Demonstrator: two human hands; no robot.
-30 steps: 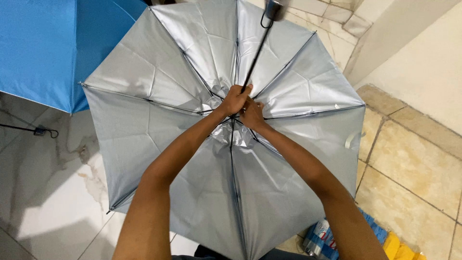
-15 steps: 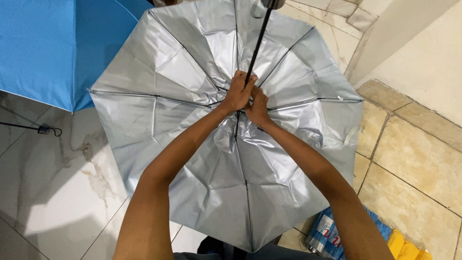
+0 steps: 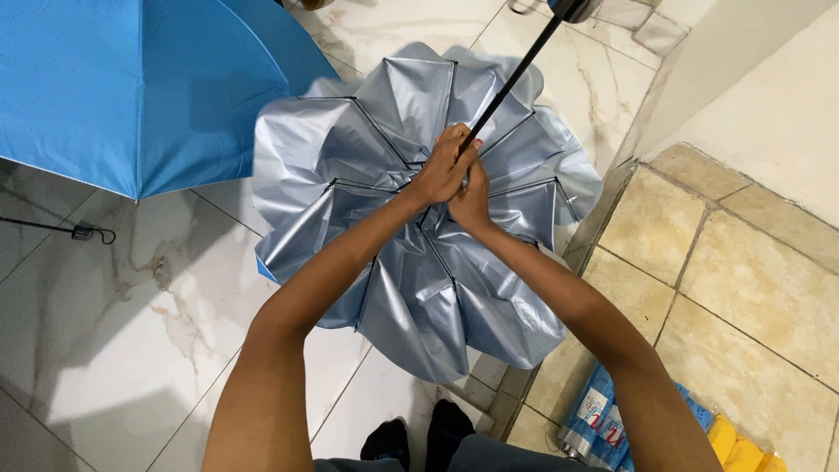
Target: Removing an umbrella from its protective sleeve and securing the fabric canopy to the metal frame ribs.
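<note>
The head view looks straight down at two bare arms that reach out to a silver umbrella (image 3: 411, 262). The left hand (image 3: 441, 170) and the right hand (image 3: 472, 199) meet in the middle of it, touching each other. The fingers of both hands are closed tight around the black shaft (image 3: 516, 74), right where the thin ribs come together. The left hand sits a little higher up the shaft, and the right hand is just under it.

The shaft is the long part. It runs up and away from the hands, toward the top right, and ends at a dark handle (image 3: 572, 9) at the top edge of the view. The silver cloth is half folded and floppy. It hangs out all around the hands and down toward the person's black socks (image 3: 419, 437).

The umbrella is over a white marble floor (image 3: 131, 350). To the right the floor turns to tan tiles (image 3: 743, 280), next to a pale wall (image 3: 769, 114). An open blue umbrella (image 3: 131, 87) rests to the left, well apart from the hands. A blue and white packet (image 3: 603, 419) and something yellow (image 3: 743, 450) lie on the tan tiles near the right arm.
</note>
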